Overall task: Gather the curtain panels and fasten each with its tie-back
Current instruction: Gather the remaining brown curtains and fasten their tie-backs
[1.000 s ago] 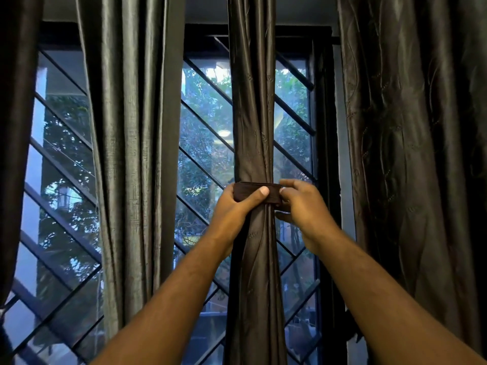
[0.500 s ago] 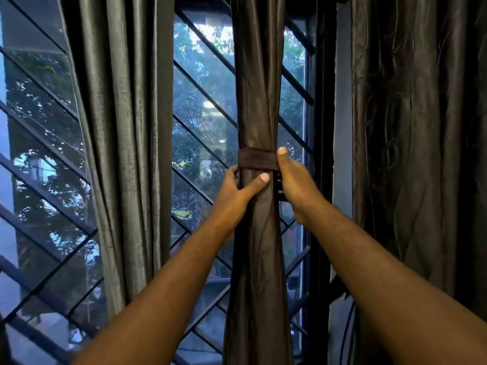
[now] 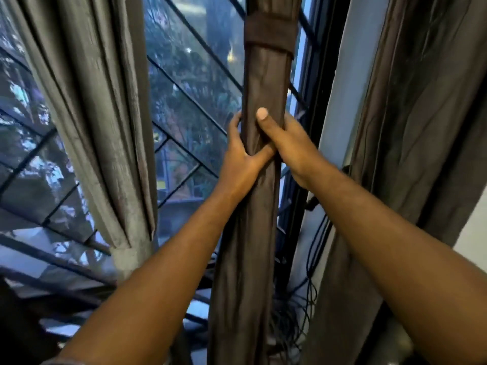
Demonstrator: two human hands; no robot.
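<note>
A dark brown curtain panel point(image 3: 266, 80) hangs gathered into a narrow column at the centre. A brown tie-back point(image 3: 268, 32) is wrapped around it near the top of the view. My left hand point(image 3: 241, 156) grips the column from the left, well below the band, its thumb across the front. My right hand point(image 3: 290, 140) grips it from the right at the same height, thumb pointing up over the fabric. Both hands are apart from the tie-back.
A grey curtain panel point(image 3: 87, 106) hangs loose on the left. Another dark panel point(image 3: 421, 127) hangs on the right beside a pale wall strip point(image 3: 340, 114). A window with a diagonal metal grille point(image 3: 189, 96) is behind. Black cables point(image 3: 313, 272) dangle low at the right.
Both hands have left the tie-back and slid down the gathered panel. The view has tilted down, so the band now sits near the top.
</note>
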